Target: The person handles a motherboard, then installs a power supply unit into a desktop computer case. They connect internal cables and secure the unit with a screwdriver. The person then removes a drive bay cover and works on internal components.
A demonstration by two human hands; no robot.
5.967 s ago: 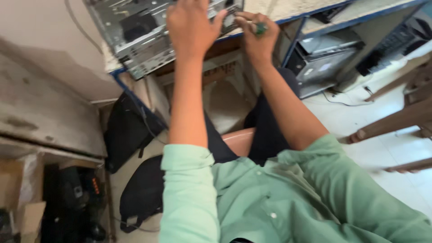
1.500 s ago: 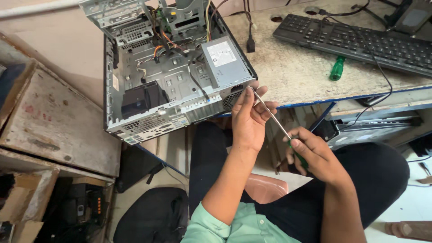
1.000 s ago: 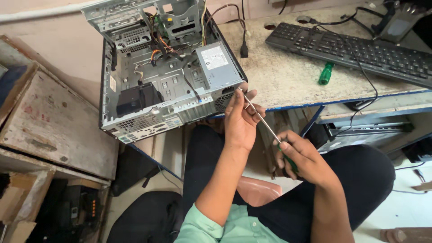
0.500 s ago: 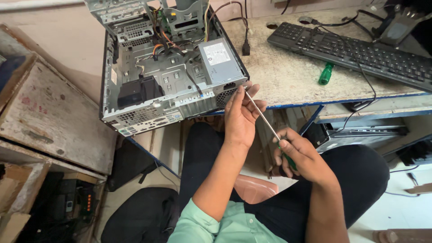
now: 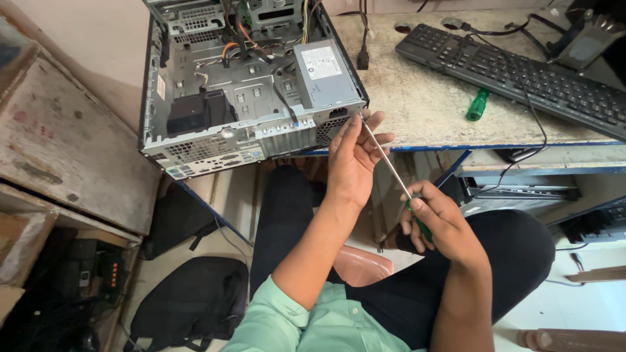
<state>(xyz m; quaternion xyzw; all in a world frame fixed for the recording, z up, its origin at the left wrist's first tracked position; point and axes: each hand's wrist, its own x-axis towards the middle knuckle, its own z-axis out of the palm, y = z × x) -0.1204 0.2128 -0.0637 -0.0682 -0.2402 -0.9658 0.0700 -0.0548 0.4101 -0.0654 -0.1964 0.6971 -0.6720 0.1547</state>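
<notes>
Fingers of the left hand pinch the screwdriver tip at the case's 5 o'clock corner; right hand grips its handle. Case already open, blade not yet seated.

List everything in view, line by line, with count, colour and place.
Open computer case: one, grey metal, on the worktop's left end, overhanging the edge.
Power supply: one, grey, inside the case, right side.
Keyboard: one, black, far right of the worktop.
Spare screwdriver: one, green handle, lying in front of the keyboard.
Worktop: one, speckled beige, blue edge.
Bag: one, black, on the floor at left.
Long screwdriver: one, silver shaft, green handle, held between both hands.
Left hand: steadies the shaft's tip near the case.
Right hand: wrapped around the handle.
</notes>
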